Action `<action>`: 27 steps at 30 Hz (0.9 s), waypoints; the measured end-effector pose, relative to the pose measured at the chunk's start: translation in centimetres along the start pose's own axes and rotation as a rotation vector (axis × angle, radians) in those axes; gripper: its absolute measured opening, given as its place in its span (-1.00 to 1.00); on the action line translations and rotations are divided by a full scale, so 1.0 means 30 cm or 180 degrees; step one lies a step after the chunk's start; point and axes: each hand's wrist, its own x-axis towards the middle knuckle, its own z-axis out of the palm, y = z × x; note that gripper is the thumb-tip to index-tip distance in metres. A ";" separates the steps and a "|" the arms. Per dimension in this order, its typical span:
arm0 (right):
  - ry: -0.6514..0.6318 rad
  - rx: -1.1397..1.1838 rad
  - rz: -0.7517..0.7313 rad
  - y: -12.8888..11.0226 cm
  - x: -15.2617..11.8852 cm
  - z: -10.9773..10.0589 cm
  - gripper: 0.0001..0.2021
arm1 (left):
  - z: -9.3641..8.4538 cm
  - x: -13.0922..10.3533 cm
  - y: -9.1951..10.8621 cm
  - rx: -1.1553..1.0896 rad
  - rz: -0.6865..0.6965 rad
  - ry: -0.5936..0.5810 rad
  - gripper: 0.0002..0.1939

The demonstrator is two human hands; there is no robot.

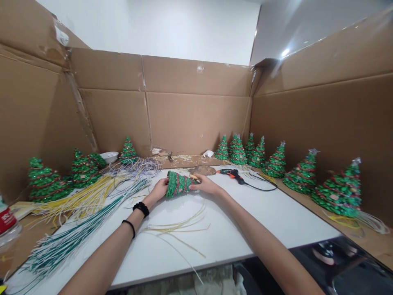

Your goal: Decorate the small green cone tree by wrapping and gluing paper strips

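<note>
Near the far edge of the counter (276,213), the green tree (179,184) runs lengthwise along that edge, left hand (159,189) gripping its wide end, right hand (205,184) pinching its narrow end.

Wears a thick, puckered black band (141,208) just behind the left hand (159,189), wrapped around the wrist (150,200) like a gathered fabric hair tie. Farther from that hand, circling the forearm (104,250), wears a thinner, smoother black band (131,227), apart from the first.
</note>
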 end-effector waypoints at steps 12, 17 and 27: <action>0.0000 -0.0027 0.0056 0.002 -0.002 0.000 -0.60 | -0.004 0.014 -0.015 -0.0020 0.0012 -0.0011 -0.71; -0.0044 -0.0021 0.0115 0.001 -0.009 -0.005 -0.55 | -0.004 0.018 -0.017 -0.0010 0.0083 0.0005 -0.72; 0.2260 0.0847 0.0108 -0.102 0.004 -0.076 -0.52 | -0.001 0.020 -0.016 -0.0122 0.0001 -0.0008 -0.71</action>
